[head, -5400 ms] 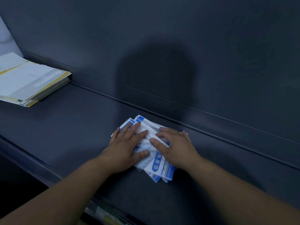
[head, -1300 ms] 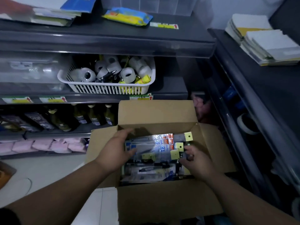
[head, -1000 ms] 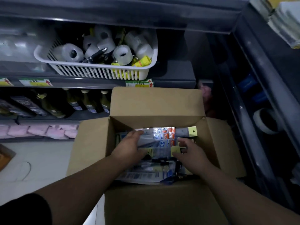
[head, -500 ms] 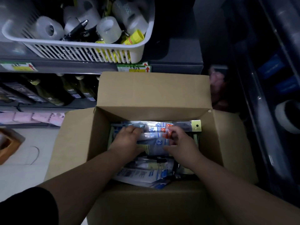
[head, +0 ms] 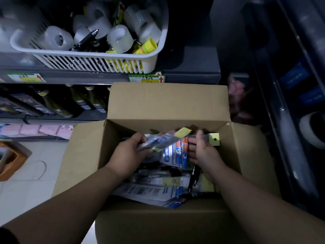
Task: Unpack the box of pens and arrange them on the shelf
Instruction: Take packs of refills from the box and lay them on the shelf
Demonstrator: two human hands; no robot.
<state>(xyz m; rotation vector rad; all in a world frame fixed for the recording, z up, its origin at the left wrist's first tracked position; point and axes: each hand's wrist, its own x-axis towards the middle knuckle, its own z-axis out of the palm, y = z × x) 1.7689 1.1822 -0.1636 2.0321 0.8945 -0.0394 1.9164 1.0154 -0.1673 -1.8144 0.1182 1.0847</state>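
Note:
An open cardboard box stands on the floor in front of me, its flaps spread. Inside lie several clear packets of pens and blue-and-white stationery packets. My left hand grips a bundle of clear pen packets with yellow tags, tilted up toward the right. My right hand holds the right end of a packet with a yellow hang tab near the box's far right corner.
A white basket of tape rolls sits on the dark shelf above the box. Dark bottles line a lower shelf at left. A dark shelving unit runs along the right. White floor lies at left.
Earlier my hands pressed packets on a dark shelf. Since then I bent over the box; my left hand has lifted a bundle of pen packets and my right hand moved to the right end.

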